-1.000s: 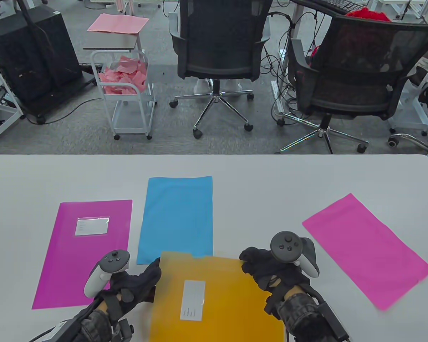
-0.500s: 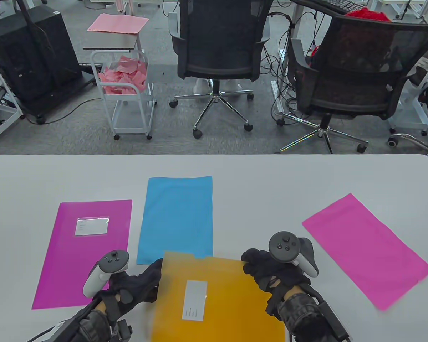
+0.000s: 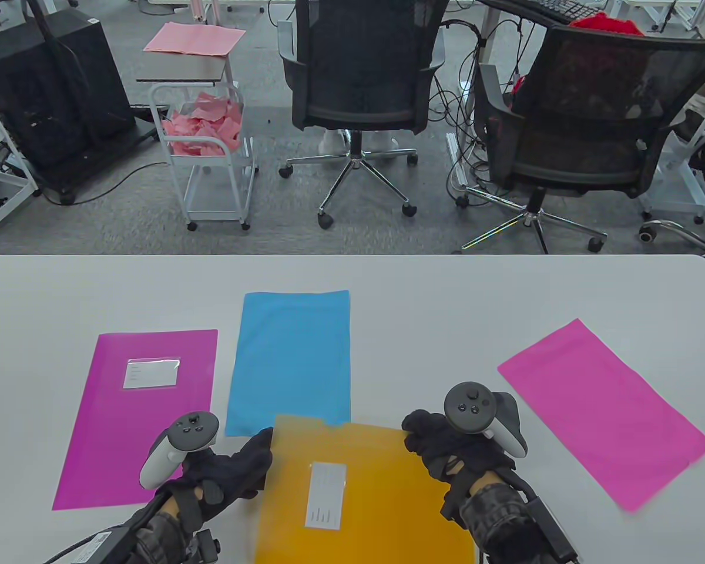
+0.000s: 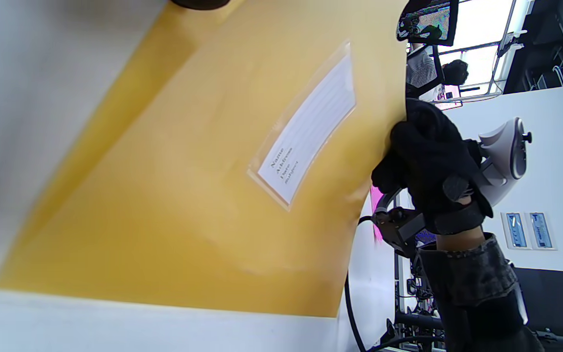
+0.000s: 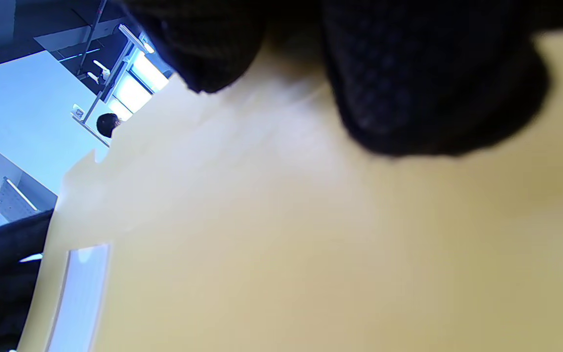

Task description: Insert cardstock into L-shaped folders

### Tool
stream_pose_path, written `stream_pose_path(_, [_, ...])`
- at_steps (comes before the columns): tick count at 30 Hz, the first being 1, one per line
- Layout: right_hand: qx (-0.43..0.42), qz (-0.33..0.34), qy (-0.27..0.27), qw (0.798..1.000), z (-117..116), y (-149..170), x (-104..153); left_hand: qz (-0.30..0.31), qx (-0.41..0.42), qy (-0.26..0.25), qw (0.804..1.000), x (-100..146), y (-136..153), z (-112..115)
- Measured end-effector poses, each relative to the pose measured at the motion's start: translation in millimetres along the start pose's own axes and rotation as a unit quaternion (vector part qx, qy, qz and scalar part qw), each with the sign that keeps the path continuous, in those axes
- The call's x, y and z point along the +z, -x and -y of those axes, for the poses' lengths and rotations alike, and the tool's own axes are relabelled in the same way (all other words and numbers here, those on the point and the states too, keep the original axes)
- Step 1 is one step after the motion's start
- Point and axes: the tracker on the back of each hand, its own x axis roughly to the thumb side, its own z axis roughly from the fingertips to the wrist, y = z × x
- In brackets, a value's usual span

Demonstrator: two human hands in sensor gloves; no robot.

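At the near edge of the worktop (image 3: pixel 423 305), both hands grip the orange folder (image 3: pixel 382 499): left hand (image 3: pixel 223 476) on its left edge, right hand (image 3: pixel 452 452) at its far right corner.

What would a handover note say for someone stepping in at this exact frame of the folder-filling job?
Left hand: grips the left far corner of the yellow folder.
Right hand: grips the folder's right far corner; the right wrist view shows fingers on its surface.
Things: yellow folder at the near table edge, label up, its far edge over the blue sheet. Magenta folder with label lies to the left, untouched. Pink sheet lies angled to the right.
Done: no sheet visibly inside any folder.
Left: open the yellow folder, slide a sheet in, then fill the magenta one.
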Motion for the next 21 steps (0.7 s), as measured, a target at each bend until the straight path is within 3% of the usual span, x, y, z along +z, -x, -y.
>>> stream_pose_path(2, [0.004, -0.003, 0.002, 1.000, 1.1, 1.2, 0.4, 0.011, 0.003, -0.014, 1.000, 1.0, -5.7, -5.5])
stream_pose_path(5, [0.008, -0.008, 0.004, 1.000, 3.0, 3.0, 0.1, 0.023, -0.015, -0.095, 0.995, 5.6, -20.1, -24.7])
stream_pose_path(7, [0.004, -0.012, 0.003, 1.000, 3.2, 4.9, 0.2, 0.011, -0.056, -0.154, 0.986, 5.8, -27.9, -37.9])
stream_pose_path(9, [0.004, -0.015, 0.002, 1.000, 3.6, 6.4, 0.5, -0.020, -0.153, -0.213, 0.965, -0.3, -36.5, -52.0])
stream_pose_path(12, [0.005, -0.019, 0.001, 1.000, 4.6, 6.9, 1.2, -0.074, -0.337, -0.247, 0.906, -15.7, -44.2, -59.5])
stream_pose_path(13, [0.007, -0.020, 0.001, 1.000, 5.0, 7.0, 1.5, -0.101, -0.416, -0.250, 0.869, -24.7, -45.1, -58.9])
stream_pose_path(18, [0.008, -0.022, -0.003, 1.000, 5.6, 7.3, 1.7, -0.174, -0.629, -0.187, 0.734, -59.5, -41.5, -44.1])
stream_pose_path(20, [0.008, -0.023, -0.004, 1.000, 5.3, 7.4, 1.9, -0.171, -0.648, -0.175, 0.721, -68.7, -39.6, -37.4])
stream_pose_path(21, [0.009, -0.024, -0.007, 1.000, 5.4, 7.5, 1.8, -0.166, -0.646, -0.170, 0.725, -73.2, -38.4, -33.5])
